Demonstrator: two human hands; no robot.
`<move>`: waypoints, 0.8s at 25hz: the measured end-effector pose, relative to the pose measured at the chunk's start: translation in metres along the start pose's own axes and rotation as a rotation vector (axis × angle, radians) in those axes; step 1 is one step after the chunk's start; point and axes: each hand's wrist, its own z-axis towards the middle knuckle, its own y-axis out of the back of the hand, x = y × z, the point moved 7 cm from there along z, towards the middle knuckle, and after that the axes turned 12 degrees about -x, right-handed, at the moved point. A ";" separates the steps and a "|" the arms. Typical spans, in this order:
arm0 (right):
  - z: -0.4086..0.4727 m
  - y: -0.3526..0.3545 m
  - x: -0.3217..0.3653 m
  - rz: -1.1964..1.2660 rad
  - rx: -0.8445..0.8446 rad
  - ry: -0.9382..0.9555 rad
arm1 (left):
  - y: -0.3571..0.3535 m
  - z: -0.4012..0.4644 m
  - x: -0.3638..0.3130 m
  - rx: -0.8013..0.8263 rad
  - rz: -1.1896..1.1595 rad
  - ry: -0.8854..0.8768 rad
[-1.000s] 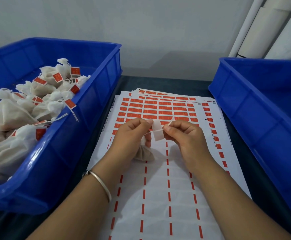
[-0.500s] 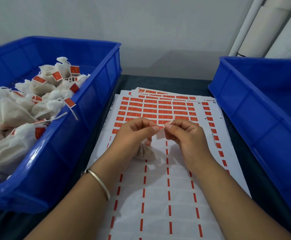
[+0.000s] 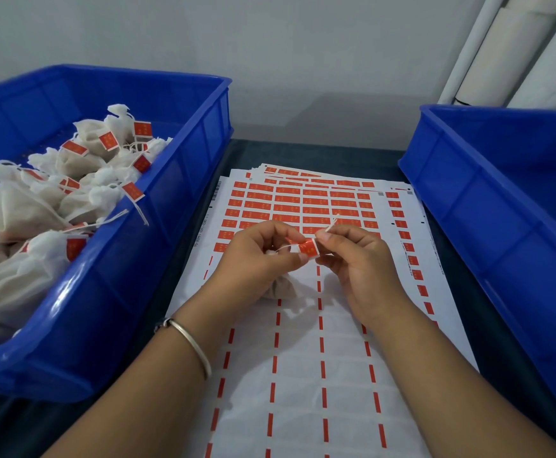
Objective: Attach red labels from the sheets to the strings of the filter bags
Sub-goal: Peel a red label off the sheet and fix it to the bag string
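Observation:
Both hands meet over the middle of the label sheet. My left hand and my right hand pinch one red label from either side. The label is folded around a white string whose free end sticks up past my right fingertips. A small white filter bag hangs from the string under my left palm, resting on the sheet and mostly hidden. Rows of unpeeled red labels fill the sheet's far half.
A blue bin at the left holds several labelled filter bags. Another blue bin stands at the right, its inside mostly out of view. White rolls lean at the back right. More sheets lie stacked under the top one.
The label, which showed its white back while held open across the string, is now folded over the string with its red face out. Both hands stayed in place.

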 end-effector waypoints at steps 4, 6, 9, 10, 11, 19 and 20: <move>-0.001 -0.001 0.000 0.002 0.004 0.001 | 0.000 0.002 0.001 -0.020 0.088 -0.034; -0.001 -0.001 0.001 -0.009 0.003 0.007 | 0.000 0.003 0.002 -0.019 0.100 -0.034; -0.001 -0.001 0.002 -0.021 0.022 0.027 | -0.001 0.001 0.004 -0.005 0.025 0.044; -0.001 -0.001 0.003 -0.026 0.028 0.035 | 0.000 0.001 0.006 -0.034 0.010 0.100; -0.002 -0.002 0.003 -0.030 0.035 0.041 | 0.002 0.002 0.009 -0.072 -0.001 0.152; -0.004 -0.005 0.005 -0.036 0.077 0.072 | -0.001 0.003 0.008 0.024 0.102 0.082; -0.004 -0.005 0.005 -0.038 0.078 0.077 | -0.001 0.003 0.007 0.037 0.114 0.070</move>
